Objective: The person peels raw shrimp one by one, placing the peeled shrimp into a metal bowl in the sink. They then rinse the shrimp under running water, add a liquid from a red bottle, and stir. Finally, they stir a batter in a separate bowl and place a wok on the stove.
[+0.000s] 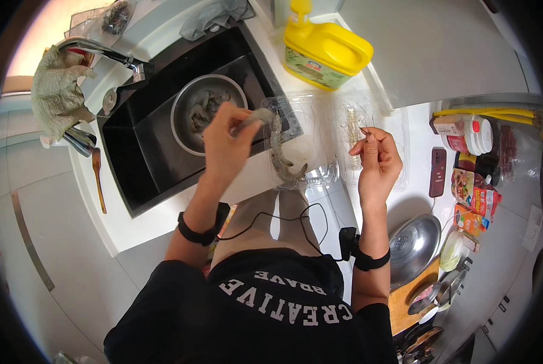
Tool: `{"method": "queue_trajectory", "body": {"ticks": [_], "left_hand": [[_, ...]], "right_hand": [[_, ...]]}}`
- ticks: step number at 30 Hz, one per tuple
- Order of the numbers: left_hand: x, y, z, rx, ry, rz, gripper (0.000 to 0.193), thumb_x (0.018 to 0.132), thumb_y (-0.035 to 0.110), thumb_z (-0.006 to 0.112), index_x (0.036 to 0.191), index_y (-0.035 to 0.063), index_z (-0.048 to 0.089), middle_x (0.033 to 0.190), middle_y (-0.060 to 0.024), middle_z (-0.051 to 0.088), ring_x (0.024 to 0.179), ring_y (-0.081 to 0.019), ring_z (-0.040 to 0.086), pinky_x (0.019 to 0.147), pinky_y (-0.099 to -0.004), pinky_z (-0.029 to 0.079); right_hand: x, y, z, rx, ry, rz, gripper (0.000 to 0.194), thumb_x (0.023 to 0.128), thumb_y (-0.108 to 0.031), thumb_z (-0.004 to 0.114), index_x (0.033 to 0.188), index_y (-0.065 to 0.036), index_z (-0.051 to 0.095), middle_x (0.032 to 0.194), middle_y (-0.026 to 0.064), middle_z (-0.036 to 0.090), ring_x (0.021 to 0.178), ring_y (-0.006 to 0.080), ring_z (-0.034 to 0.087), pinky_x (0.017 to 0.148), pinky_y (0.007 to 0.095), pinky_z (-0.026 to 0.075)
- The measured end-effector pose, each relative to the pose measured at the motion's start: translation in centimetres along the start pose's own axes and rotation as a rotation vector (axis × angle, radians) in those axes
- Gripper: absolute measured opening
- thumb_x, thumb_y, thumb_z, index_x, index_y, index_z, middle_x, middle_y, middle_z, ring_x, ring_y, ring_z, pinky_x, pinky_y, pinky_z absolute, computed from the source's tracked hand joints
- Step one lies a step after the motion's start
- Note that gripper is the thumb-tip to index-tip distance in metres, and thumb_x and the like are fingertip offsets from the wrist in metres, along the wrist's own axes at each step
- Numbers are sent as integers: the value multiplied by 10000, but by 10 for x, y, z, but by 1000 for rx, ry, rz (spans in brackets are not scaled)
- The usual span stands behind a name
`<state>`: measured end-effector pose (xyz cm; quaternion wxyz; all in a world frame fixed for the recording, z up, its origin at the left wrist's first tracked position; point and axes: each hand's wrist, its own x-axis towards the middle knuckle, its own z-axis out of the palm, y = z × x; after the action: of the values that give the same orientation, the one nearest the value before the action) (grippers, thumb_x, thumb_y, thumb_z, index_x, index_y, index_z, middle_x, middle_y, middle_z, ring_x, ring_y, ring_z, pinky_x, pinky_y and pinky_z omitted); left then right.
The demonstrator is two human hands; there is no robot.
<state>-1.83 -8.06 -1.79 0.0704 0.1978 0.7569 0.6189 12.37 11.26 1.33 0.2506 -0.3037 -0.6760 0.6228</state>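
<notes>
My left hand pinches a grey raw shrimp between thumb and fingers, near the right side of a metal bowl. More raw shrimp lie in that bowl, which stands in the black sink. A clear plastic clamshell box lies beside the sink's right edge, with a few whole shrimp along its left side. Over its right half, my right hand holds a small dark piece at the fingertips, too small to identify. Pale shrimp bits and thin feelers lie there.
A faucet reaches over the black sink. A yellow pump jug stands behind the box. To the right are a phone, a large metal basin, food packets and a wooden cutting board. A cable crosses my lap.
</notes>
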Motion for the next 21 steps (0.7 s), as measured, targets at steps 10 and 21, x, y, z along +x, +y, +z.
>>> {"method": "queue_trajectory", "body": {"ticks": [10, 21], "left_hand": [[31, -107, -68, 533, 138, -294, 189, 755, 39, 704, 813, 13, 526, 696, -119, 613, 657, -215, 606, 622, -331, 470], [49, -161, -80, 742, 151, -423, 370, 719, 124, 739, 1040, 34, 579, 1038, -180, 608, 924, -318, 600, 805, -390, 489]], "right_hand": [[5, 22, -2, -137, -92, 137, 360, 927, 7, 381, 1251, 15, 537, 714, 37, 585, 661, 76, 498, 636, 210, 395], [5, 35, -8, -144, -35, 133, 293, 941, 13, 393, 1219, -16, 482, 730, 44, 609, 566, 39, 376, 524, 180, 321]]}}
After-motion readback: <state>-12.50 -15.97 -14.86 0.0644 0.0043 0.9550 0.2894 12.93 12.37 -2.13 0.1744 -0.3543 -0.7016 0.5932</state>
